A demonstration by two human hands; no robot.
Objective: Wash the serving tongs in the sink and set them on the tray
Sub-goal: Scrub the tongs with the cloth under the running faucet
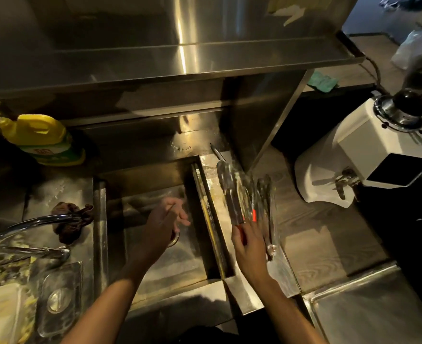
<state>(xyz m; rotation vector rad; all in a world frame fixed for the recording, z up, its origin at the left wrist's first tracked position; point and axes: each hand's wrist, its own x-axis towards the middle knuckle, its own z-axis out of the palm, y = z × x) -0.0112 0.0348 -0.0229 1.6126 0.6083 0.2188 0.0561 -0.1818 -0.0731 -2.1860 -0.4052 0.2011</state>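
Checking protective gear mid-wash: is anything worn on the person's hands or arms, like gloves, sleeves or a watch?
Nothing visible. The left hand and right hand are bare, without gloves; no ring shows on the fingers, though the right is motion-blurred. The left forearm and right forearm are uncovered down to the frame edge: no sleeve, watch or wristband.

Sink [143, 177] shiny steel; tongs [232, 194] glossy metal.

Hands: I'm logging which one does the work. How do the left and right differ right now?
The left hand hangs over the sink; the right hand is past its right rim. The left hand's fingers are loose and seem to hold nothing; the right hand grips the tongs by their red handle. Both are bare.
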